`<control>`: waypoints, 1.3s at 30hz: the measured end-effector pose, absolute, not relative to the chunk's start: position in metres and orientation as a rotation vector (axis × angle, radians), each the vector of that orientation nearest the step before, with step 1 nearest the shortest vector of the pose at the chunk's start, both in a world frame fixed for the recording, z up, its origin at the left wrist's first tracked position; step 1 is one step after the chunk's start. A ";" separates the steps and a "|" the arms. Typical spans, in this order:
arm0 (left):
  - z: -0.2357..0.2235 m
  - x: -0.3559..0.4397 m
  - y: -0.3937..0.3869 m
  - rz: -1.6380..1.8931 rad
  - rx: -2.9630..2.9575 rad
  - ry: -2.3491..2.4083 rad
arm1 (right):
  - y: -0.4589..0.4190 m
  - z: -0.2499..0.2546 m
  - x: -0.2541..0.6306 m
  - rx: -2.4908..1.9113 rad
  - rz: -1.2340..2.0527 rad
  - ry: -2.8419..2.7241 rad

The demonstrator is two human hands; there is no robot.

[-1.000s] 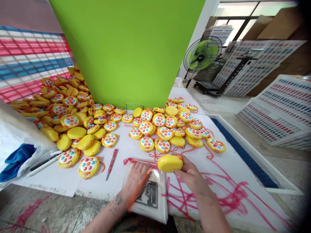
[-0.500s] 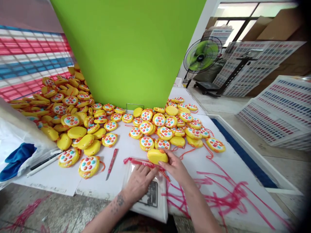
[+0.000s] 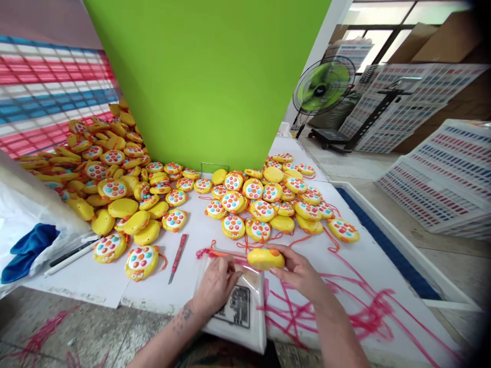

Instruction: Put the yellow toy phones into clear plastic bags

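My right hand (image 3: pixel 301 271) grips a yellow animal-shaped toy (image 3: pixel 262 260) by its right end, with its plain side showing. Just left of it, my left hand (image 3: pixel 217 286) rests over a clear plastic bag (image 3: pixel 257 327), fingers curled and pinched together. What the left fingers hold, if anything, is hidden; a thin orange cord (image 3: pixel 215 251) passes close by them. Inside the bag lies a flat piece with a black-and-white print (image 3: pixel 241 306). Pink strings run along the bag's top edge. Behind the hands are similar toys (image 3: pixel 263 210) with coloured buttons, loosely piled.
A red craft knife (image 3: pixel 179 255) lies left of the bag, its blade towards me. Further left are pens (image 3: pixel 71 260) and a blue cloth (image 3: pixel 30 250). Pink plastic strings (image 3: pixel 368 317) spread over the right side. A green panel (image 3: pixel 207 87) stands behind the toys; a larger heap (image 3: pixel 111 158) fills the left.
My right hand has moved right and slightly nearer me with the toy, which has tilted. My left hand's fingers have drawn together; orange cord now shows above them.
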State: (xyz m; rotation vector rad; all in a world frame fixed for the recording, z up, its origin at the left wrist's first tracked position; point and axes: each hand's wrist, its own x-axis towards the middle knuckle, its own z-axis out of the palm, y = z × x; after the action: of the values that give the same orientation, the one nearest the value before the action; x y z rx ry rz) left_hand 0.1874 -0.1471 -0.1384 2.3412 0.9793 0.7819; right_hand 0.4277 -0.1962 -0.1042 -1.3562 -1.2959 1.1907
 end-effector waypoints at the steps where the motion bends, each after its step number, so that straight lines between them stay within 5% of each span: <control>1: -0.138 0.187 -0.147 0.802 2.301 1.002 | -0.200 -0.105 0.431 -1.356 1.198 -1.327; 13: -0.133 0.192 -0.145 0.669 2.709 0.915 | -0.170 -0.124 0.390 -1.273 1.178 -1.139; 26: -0.135 0.187 -0.145 0.994 2.535 1.010 | -0.148 -0.121 0.354 -1.379 0.948 -1.752; 32: -0.133 0.187 -0.144 0.932 2.510 1.078 | -0.160 -0.127 0.376 -1.708 0.683 -1.523; 39: -0.131 0.188 -0.138 0.954 2.285 1.028 | -0.177 -0.126 0.369 -1.714 0.838 -1.550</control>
State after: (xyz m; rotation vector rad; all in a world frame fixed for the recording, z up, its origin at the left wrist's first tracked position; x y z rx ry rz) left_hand 0.1884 -0.1377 -0.1308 2.2847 1.0281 0.9540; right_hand 0.3687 -0.1772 -0.1256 -1.7144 -1.5501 0.8380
